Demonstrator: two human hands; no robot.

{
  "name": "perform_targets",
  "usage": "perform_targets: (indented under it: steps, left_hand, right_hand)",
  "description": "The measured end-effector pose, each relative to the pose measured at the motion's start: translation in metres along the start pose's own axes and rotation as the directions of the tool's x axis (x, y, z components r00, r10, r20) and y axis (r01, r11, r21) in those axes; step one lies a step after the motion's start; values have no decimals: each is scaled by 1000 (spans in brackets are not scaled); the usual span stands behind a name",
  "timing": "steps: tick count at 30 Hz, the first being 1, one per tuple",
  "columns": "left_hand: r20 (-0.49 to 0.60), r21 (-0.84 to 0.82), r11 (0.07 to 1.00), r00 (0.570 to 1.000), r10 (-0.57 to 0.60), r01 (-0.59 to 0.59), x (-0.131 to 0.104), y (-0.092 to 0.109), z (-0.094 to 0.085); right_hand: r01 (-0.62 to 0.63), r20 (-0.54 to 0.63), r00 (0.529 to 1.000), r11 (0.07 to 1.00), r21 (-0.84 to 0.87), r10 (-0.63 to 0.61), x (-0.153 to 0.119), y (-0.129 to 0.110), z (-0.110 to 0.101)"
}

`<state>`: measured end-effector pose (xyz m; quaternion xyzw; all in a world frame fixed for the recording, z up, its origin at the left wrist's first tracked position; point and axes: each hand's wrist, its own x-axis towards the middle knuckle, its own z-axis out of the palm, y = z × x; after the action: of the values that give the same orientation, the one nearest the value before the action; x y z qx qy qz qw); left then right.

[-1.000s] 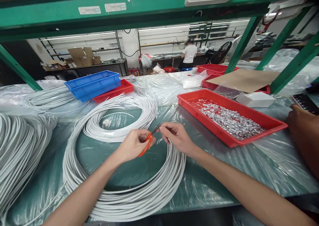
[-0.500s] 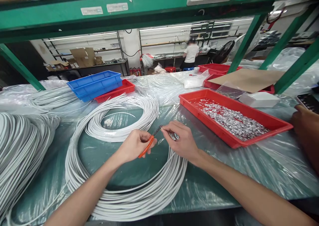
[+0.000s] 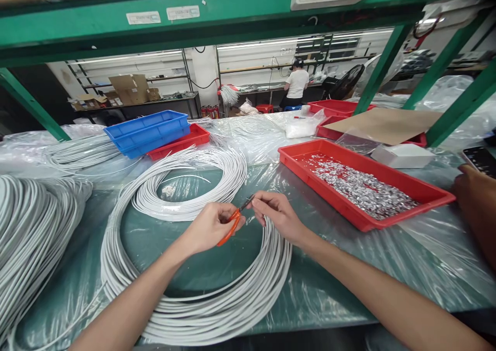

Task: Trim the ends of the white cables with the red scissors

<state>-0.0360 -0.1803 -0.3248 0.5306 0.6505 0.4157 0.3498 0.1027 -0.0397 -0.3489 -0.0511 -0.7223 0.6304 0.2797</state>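
Observation:
My left hand (image 3: 217, 224) is closed round an orange-handled tool (image 3: 231, 229), whose dark tip points up and right. Fingers pinched, my right hand (image 3: 275, 214) meets that tip; what it holds is too small to make out. Both hands are above a large coil of white cable (image 3: 217, 320) lying on the green table. A smaller ring of white cable (image 3: 186, 210) lies just behind them. To the right stands a red tray (image 3: 391, 178) with many small shiny metal pieces.
Blue trays (image 3: 149, 131) rest partly on a red one at the back left. More cable (image 3: 34, 242) is heaped at the left edge. Another person's hand (image 3: 475, 186) holds a phone at the right edge. A green frame (image 3: 240, 20) spans overhead.
My right hand has turned slightly, its fingers curling more beside the tool tip. The orange handles look a little wider apart.

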Motion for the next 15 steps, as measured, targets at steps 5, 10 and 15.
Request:
perform_targets:
  steps: [5,10,15]
  left_hand:
    - [-26,-7,999,998,-54,53,0,3,0]
    - [97,-129,983,989,-116,128,-2,9,-3]
    - [82,-146,974,983,-165,176,-1,9,-1]
  right_hand:
    - [33,-29,999,997,-63,-35,1,-5,-2]
    - [299,-74,911,773,-559,-406,-6,-4,-1]
    - [419,46,778,463,-782,-626,-6,3,0]
